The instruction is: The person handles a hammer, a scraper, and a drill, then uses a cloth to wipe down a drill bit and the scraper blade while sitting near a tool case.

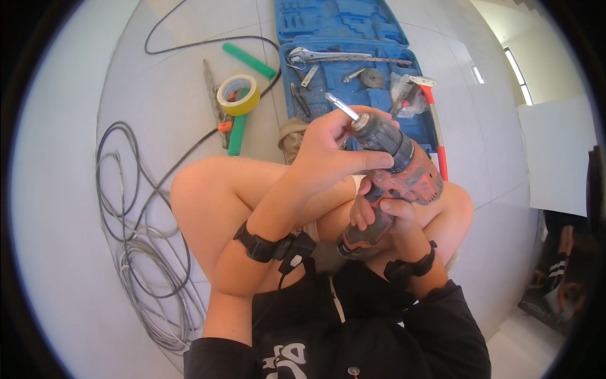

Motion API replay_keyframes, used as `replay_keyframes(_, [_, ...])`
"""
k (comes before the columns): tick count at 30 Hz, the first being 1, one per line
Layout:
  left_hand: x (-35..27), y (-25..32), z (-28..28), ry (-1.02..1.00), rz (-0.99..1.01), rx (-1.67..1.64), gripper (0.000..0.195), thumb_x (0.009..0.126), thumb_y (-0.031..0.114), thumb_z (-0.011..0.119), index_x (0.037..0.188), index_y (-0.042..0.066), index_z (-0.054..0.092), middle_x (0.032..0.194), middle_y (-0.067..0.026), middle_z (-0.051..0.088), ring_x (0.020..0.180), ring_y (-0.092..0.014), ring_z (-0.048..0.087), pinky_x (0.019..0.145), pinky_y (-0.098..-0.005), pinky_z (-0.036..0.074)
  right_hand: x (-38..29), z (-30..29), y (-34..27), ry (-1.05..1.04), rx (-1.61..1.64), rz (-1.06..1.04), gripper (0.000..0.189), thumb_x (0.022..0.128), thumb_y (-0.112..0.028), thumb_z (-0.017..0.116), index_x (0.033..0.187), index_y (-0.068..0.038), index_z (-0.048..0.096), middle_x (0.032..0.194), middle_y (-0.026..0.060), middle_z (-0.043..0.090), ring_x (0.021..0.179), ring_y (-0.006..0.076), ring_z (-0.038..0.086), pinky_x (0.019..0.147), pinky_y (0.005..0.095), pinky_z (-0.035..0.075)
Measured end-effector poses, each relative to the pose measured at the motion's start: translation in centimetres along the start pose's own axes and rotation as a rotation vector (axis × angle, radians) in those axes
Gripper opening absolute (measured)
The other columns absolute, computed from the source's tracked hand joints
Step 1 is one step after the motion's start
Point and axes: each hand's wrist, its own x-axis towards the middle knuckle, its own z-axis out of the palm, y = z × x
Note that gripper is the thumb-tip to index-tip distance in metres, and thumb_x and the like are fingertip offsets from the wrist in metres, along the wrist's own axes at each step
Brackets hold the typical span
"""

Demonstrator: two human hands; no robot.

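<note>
A red and black cordless drill [419,177] is held above my crossed legs, tilted, its nose towards the upper left. My right hand [386,213] grips its handle below the body, with fingers near the trigger. Around the black chuck [383,137] lies my left hand [338,144], thumb on the near side and fingers partly hidden behind it. A silver screwdriver bit [342,106] sticks out of the chuck. Beyond the drill, an open blue plastic tool case [331,94] holds an adjustable wrench [326,54], a long masonry drill bit [378,60] and a grey roll [372,78].
Yellow tape [258,97], green tubes [248,60] and a worn long tool [208,80] lie on the tiled floor left of the case. Coiled cables [151,284] lie farther left. A red-handled scraper [442,163] leans along the case's right side.
</note>
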Motion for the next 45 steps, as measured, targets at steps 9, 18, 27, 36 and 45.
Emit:
replay_keyframes(9, [-0.6, 0.4, 0.6, 0.148, -0.037, -0.094, 0.046, 0.076, -0.004, 0.066, 0.119, -0.002, 0.051, 0.117, -0.0155, 0.059, 0.105, -0.019, 0.058, 0.091, -0.034, 0.048, -0.1, 0.2, -0.7, 0.019, 0.051, 0.085, 0.045, 0.076, -0.029, 0.062, 0.106, 0.001, 0.047, 0.06, 0.009, 0.052, 0.056, 0.0233, 0.057, 0.06, 0.035, 0.047])
replay_keyframes(18, [-1.9, 5.9, -2.3, 0.151, 0.217, 0.614, 0.044, 0.069, -0.002, 0.071, 0.11, 0.004, 0.057, 0.115, -0.0105, 0.061, 0.105, -0.021, 0.057, 0.088, -0.0338, 0.047, -1.6, 0.5, -2.9, 0.054, -0.033, 0.228, 0.04, 0.074, -0.019, 0.063, 0.105, 0.004, 0.05, 0.068, 0.0132, 0.057, 0.058, 0.0237, 0.058, 0.057, 0.0346, 0.049])
replay_keyframes(27, [-5.6, 5.8, 3.8, -0.281, 0.037, 1.428, 0.038, 0.069, 0.019, 0.071, 0.095, 0.001, 0.049, 0.083, -0.0163, 0.062, 0.075, -0.033, 0.061, 0.064, -0.0382, 0.048, -4.9, 4.9, -5.1, 0.029, -0.438, 0.385, 0.031, 0.076, 0.0, 0.06, 0.107, 0.0, 0.055, 0.092, 0.0098, 0.06, 0.064, 0.0188, 0.062, 0.056, 0.0287, 0.05])
replay_keyframes(36, [-11.7, 6.5, 7.0, -0.451, -0.31, 1.142, 0.042, 0.068, 0.013, 0.07, 0.104, 0.003, 0.051, 0.082, -0.0182, 0.063, 0.077, -0.036, 0.062, 0.068, -0.0407, 0.049, -11.4, 10.0, -5.5, 0.09, -0.263, 0.644, 0.03, 0.074, 0.002, 0.059, 0.103, 0.0, 0.056, 0.093, 0.009, 0.06, 0.063, 0.0164, 0.06, 0.054, 0.0269, 0.05])
replay_keyframes(45, [-12.7, 6.0, 7.4, -0.549, -0.534, 0.7, 0.04, 0.068, 0.019, 0.071, 0.096, -0.004, 0.054, 0.082, -0.0214, 0.062, 0.076, -0.035, 0.061, 0.069, -0.0378, 0.048, -13.2, 11.0, -5.5, 0.058, -0.256, 0.723, 0.029, 0.075, -0.006, 0.06, 0.101, 0.005, 0.056, 0.065, 0.011, 0.06, 0.059, 0.0193, 0.061, 0.057, 0.0293, 0.05])
